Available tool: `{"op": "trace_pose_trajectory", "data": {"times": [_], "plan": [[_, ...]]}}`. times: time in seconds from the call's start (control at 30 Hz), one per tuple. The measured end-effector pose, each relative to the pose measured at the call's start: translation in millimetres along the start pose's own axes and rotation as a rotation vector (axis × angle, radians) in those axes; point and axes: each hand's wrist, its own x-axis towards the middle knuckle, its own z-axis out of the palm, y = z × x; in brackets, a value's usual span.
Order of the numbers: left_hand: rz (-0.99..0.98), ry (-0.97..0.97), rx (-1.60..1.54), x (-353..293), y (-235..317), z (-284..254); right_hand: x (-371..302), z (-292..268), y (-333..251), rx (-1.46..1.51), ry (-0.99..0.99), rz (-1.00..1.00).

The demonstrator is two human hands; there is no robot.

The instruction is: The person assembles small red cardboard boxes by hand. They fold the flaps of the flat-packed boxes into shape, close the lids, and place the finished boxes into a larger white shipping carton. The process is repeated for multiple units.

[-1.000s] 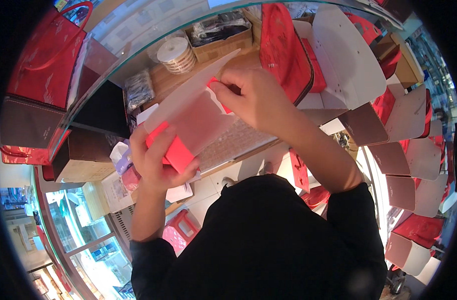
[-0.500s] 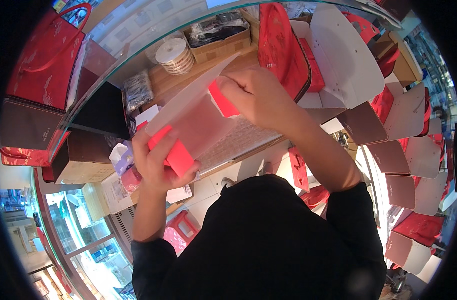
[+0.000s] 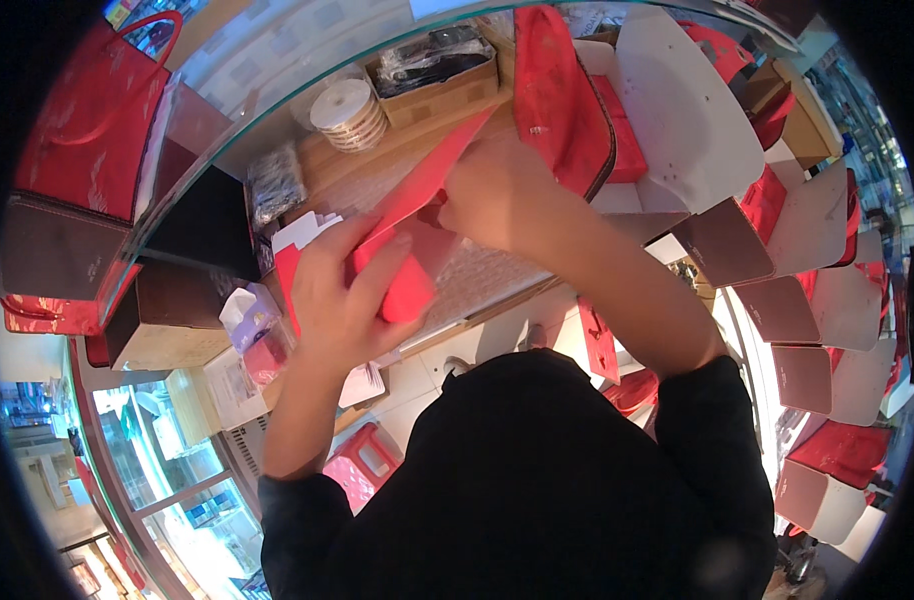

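Note:
A thin piece of folded red card [image 3: 432, 178], pale on its inner side, is held up between my hands over the wooden counter [image 3: 362, 190]. My left hand [image 3: 339, 300] grips its near left end, where a rounded red fold pokes out between thumb and fingers. My right hand [image 3: 499, 195] is at the far right end, fingers curled against the card's edge; its fingertips are partly hidden behind the hand. Beside my left hand, a red-and-white folded piece [image 3: 302, 230] lies on the counter.
White spools [image 3: 347, 112] are stacked at the back beside a cardboard box [image 3: 439, 88] of wrapped black items. A red bag [image 3: 552, 95] stands by an opened white-lined box [image 3: 682, 110]. Opened boxes line the right side. A purple tissue pack [image 3: 249, 318] sits left, a red stool [image 3: 362, 465] below.
The card has turned so its red outer side faces me instead of the pale one. My left hand has shifted right, closer to my right hand.

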Motion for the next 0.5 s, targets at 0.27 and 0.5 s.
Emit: {"op": "trace_pose_trajectory", "data": {"times": [0.27,0.5], "plan": [[-0.117,-0.035,-0.034,-12,-9,9,2,17,6,0.189,-0.058,0.103],[-0.149,0.115,-0.147,-19,-16,1,-18,3,8,0.634,-0.053,0.068]]}}
